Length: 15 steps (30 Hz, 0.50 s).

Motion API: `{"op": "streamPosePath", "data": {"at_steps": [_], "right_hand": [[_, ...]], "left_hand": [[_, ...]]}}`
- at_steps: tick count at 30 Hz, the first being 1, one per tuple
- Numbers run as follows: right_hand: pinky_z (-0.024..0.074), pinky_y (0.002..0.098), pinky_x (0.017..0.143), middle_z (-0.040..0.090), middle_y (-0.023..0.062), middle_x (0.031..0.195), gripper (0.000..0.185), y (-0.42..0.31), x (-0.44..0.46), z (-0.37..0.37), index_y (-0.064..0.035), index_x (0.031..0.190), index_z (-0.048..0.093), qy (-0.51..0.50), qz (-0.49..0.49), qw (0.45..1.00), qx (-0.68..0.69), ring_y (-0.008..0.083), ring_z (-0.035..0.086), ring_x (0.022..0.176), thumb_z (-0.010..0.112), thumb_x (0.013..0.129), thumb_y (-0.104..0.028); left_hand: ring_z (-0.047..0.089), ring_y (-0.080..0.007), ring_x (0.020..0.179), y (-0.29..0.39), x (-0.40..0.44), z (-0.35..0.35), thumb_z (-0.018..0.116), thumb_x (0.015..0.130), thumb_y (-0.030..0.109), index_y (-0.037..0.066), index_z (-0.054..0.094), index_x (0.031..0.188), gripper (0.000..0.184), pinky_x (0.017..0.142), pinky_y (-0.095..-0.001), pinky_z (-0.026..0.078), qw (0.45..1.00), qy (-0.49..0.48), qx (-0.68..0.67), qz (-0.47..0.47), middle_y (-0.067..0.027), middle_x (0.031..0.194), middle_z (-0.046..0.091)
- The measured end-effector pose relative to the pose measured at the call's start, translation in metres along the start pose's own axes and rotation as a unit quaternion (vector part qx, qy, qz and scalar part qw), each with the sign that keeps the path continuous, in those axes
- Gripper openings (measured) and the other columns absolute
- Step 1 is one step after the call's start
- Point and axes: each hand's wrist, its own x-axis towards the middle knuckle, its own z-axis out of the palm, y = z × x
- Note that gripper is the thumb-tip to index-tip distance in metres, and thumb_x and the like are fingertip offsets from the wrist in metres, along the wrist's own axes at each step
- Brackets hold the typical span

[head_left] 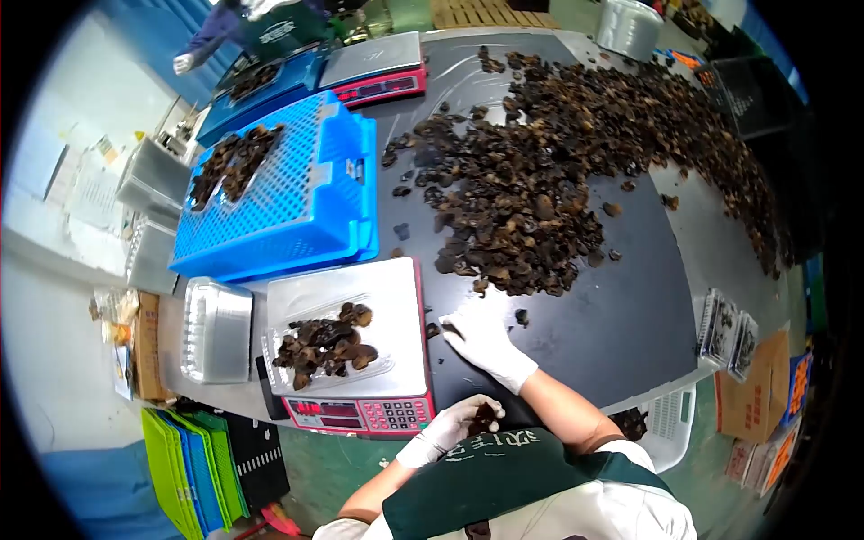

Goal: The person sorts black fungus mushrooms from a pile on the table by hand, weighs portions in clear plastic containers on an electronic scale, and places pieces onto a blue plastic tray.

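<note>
My left hand (456,427), in a white glove, is closed around a dark wood ear mushroom (484,418) near the table's front edge. Over the tabletop reaches my right hand (493,349), gloved too, its fingertips pinching what looks like a small brown mushroom piece (452,328); glare blurs the fingers. Beside both hands a red-rimmed scale (405,310) carries a clear plastic tray (382,373) with several wood ear mushrooms (324,346). Beyond my right hand spreads a large mushroom heap (531,216).
An upturned blue crate (306,202) bears another filled tray. Stacked clear trays (216,328) stand left of the scale. A second scale (373,67) is at the back, near another person (261,31). Packed boxes (720,328) lie at the right edge, above a white basket (673,427).
</note>
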Motion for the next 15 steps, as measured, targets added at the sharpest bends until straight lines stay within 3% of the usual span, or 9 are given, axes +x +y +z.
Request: {"op": "streamPosePath", "data": {"at_steps": [3,5,8,12,15], "right_hand": [[0.0505,0.0420,0.067,0.057,0.0105,0.089,0.022,-0.005,0.018,0.035,-0.0089,0.097,0.061,-0.014,-0.037,0.998,-0.048,0.0298,0.062,0.079,0.063,0.080,-0.024],[0.0504,0.0423,0.067,0.057,0.0112,0.088,0.016,0.005,0.019,0.050,-0.0089,0.088,0.061,-0.015,-0.060,0.997,-0.047,0.0300,0.061,0.077,0.063,0.077,-0.021],[0.0501,0.0418,0.067,0.057,0.0115,0.081,0.013,0.003,-0.006,0.018,-0.0090,0.079,0.061,-0.061,-0.014,0.997,-0.046,0.0304,0.061,0.077,0.063,0.076,-0.021],[0.0496,0.0423,0.066,0.057,0.0105,0.079,0.012,0.005,-0.075,-0.043,-0.0093,0.073,0.060,-0.156,-0.001,0.985,-0.077,0.0300,0.061,0.074,0.064,0.074,-0.021],[0.0503,0.0412,0.069,0.059,0.0113,0.081,0.015,0.013,-0.148,-0.094,-0.0103,0.075,0.065,-0.252,0.105,0.948,-0.162,0.0301,0.062,0.077,0.068,0.069,-0.024]], "left_hand": [[0.059,-0.0218,0.093,-0.001,-0.006,-0.014,0.038,0.099,0.022,0.002,0.053,0.119,0.032,0.092,-0.0337,0.045,0.998,-0.053,-0.037,-0.009,-0.0105,0.110,0.059],[0.058,-0.0178,0.093,0.001,-0.011,-0.014,0.040,0.100,0.026,0.004,0.056,0.111,0.030,0.089,-0.0307,0.046,0.999,-0.042,0.019,0.011,-0.0077,0.105,0.059],[0.055,-0.0099,0.085,0.002,-0.009,-0.017,0.050,0.098,0.025,0.003,0.060,0.099,0.023,0.081,-0.0251,0.046,0.997,-0.049,0.057,0.011,-0.0024,0.093,0.057],[0.055,-0.0086,0.081,0.003,-0.002,-0.020,0.053,0.097,0.019,0.000,0.060,0.111,0.025,0.077,-0.0237,0.048,0.992,-0.024,0.118,-0.045,-0.0034,0.095,0.058],[0.056,-0.0077,0.076,-0.001,0.006,-0.022,0.056,0.094,0.013,-0.003,0.058,0.115,0.027,0.074,-0.0210,0.047,0.986,-0.018,0.168,-0.003,-0.0017,0.091,0.059]]}}
